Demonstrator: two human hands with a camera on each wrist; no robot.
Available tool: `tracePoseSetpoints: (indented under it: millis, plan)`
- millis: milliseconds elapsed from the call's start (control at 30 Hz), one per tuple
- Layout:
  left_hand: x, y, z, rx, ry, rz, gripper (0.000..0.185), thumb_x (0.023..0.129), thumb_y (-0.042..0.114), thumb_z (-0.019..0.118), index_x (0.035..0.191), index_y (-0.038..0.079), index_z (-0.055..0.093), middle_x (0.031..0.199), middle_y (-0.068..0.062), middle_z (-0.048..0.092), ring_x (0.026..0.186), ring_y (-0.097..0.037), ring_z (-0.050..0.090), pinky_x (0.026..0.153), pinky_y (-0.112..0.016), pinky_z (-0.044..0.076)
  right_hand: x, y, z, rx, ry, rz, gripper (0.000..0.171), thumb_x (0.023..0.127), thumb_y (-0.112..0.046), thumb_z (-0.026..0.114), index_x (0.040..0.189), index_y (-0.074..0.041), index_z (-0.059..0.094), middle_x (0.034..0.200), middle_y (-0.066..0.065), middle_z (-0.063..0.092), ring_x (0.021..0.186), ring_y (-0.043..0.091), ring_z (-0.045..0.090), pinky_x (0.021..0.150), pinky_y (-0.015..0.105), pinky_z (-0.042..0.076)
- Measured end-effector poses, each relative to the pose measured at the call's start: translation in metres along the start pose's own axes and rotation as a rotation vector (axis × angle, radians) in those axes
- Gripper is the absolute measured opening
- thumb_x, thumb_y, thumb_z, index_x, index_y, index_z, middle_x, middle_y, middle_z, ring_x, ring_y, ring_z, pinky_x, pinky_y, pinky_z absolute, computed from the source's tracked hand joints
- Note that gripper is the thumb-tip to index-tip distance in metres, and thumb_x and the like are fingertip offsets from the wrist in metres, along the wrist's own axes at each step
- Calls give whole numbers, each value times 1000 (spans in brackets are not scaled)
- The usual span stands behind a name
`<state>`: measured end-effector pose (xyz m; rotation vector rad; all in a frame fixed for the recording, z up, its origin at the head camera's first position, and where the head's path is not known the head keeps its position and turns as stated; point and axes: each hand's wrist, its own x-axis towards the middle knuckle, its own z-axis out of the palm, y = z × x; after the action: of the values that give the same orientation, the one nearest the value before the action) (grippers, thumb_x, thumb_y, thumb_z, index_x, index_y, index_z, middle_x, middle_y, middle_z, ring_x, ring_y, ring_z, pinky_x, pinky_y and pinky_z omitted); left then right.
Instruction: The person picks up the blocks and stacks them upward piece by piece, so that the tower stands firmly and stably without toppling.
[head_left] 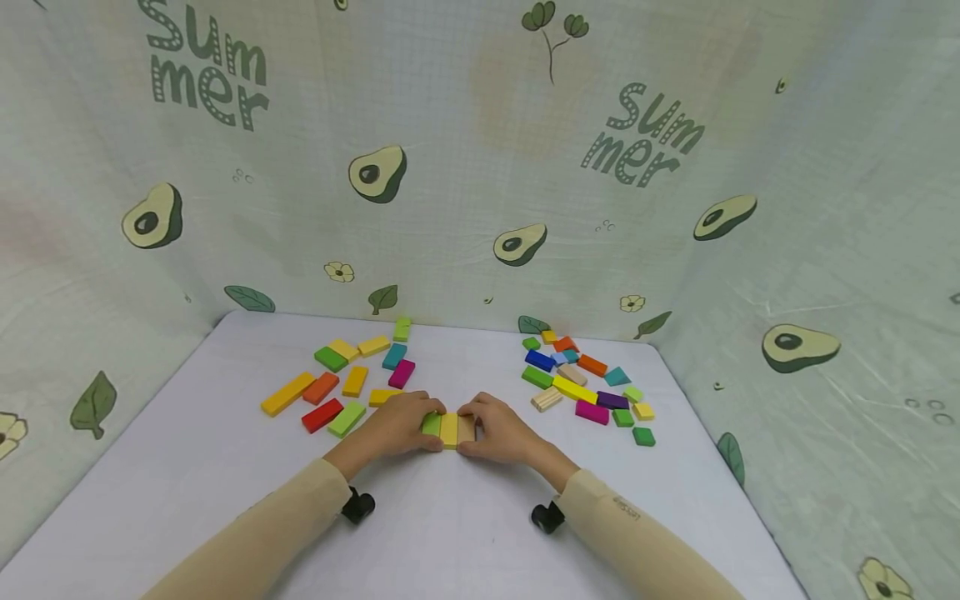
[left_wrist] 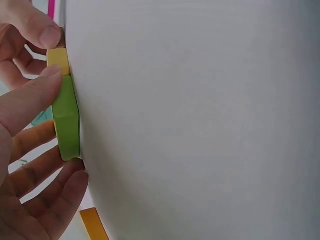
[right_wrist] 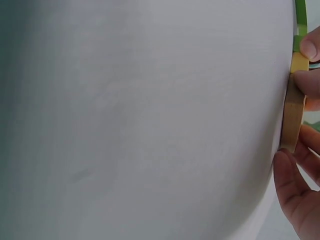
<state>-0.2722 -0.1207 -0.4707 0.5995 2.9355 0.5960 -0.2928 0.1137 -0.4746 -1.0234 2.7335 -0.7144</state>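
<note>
Near edge, 6 o'clock: two beige sleeves come in, a small black wrist-camera mount under each. Bare white desk [head_left: 465,533] between them.

Centre of the desk: a row of three flat blocks lying side by side, touching: green block [head_left: 431,424] at the left end, yellow block [head_left: 448,430] in the middle, tan block [head_left: 466,428] at the right end.

Left hand [head_left: 397,423] closes in from 9 o'clock; grip curled round the green block, thumb on the near edge, fingers over the far edge, thumb tip reaching the yellow block's corner in the left wrist view. Right hand [head_left: 498,429] mirrors it from 3 o'clock, grip pinching the tan block between thumb and fingers. Both grips narrow, only block-width open.

Handling, my read: painted wood, stiff, light, smooth faces, so a bit slippery. Thin, so take them by the short outer ends or long edges, squeezing the row together. Not fragile.

Further out, 10 to 11 o'clock: left pile [head_left: 345,379] of loose flat blocks in orange, red, green, yellow, teal and magenta, the nearest yellow one just beside the left hand.

At 1 to 2 o'clock: right pile [head_left: 588,383], smaller mixed blocks, some overlapping, near the right hand but apart.

Far, 12 o'clock: avocado-print cloth [head_left: 480,167] forming the back and side walls.
</note>
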Motion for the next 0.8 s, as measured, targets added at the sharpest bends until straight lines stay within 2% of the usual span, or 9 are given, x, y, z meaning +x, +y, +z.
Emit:
tracePoseSetpoints:
  millis: [233,367,467,633,800]
  plan:
    - [0,1,2,7,0,-6,53,85,42,91,130,20,73,115,0,69,100,-18,59,97,-42,56,-4,1,-2,42,-20,21,63,91,-33,86,144,-8,63,126,4,63,107,17,59,88,27,54]
    - [0,2,4,6,-3,-11,53,85,41,91,130,20,73,117,-1,69,102,-19,60,98,-44,56,-15,7,-11,71,-13,49,67,93,-32,84,151,-10,58,136,7,61,115,21,60,95,33,57]
    - [0,2,4,7,-7,-21,53,85,42,90,131,21,73,120,-1,69,105,-20,61,100,-45,56,-24,21,-20,75,39,92,64,94,-30,83,150,-12,59,139,8,60,118,24,60,100,42,58]
    - [-1,1,4,7,-5,-27,53,85,41,90,131,21,73,122,-2,69,107,-21,61,100,-45,56,-40,47,-38,55,151,210,62,93,-27,85,148,-13,61,145,10,59,126,31,59,105,52,56]
    - [-1,2,3,1,-6,-16,53,86,40,90,131,20,73,123,-3,69,107,-21,61,100,-45,56,-53,73,-54,11,207,305,62,94,-28,83,149,-11,60,156,18,50,145,40,46,112,64,47]
